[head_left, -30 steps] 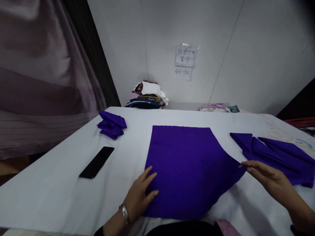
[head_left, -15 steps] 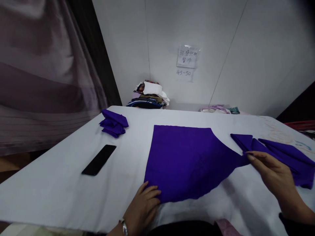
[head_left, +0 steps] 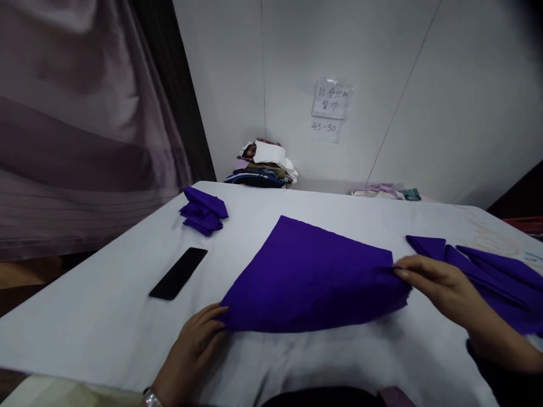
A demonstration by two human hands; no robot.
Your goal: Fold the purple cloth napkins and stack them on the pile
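Observation:
A purple cloth napkin point(head_left: 309, 277) spreads across the white-covered table in front of me, partly lifted on its right side. My left hand point(head_left: 190, 342), with a silver band at the wrist, is closed on its near left corner; the thumb is mostly hidden. At the opposite end, my right hand point(head_left: 441, 285) pinches the napkin's right edge between thumb and fingertips, a little above the table. Just beyond that hand lie folded purple napkins point(head_left: 504, 277), partly covered by the forearm.
A black phone point(head_left: 179, 273) lies at left on the white tablecloth point(head_left: 106, 316). Behind it is a crumpled purple bundle point(head_left: 203, 210). Stacked clothes point(head_left: 265, 164) and more cloth point(head_left: 382, 191) sit along the wall. A handwritten sign point(head_left: 331, 99) hangs above. A curtain point(head_left: 85, 130) borders the left.
My left hand has moved left with the napkin's near corner. My right hand has shifted slightly left, and the napkin has turned so its far edge slants down to the right.

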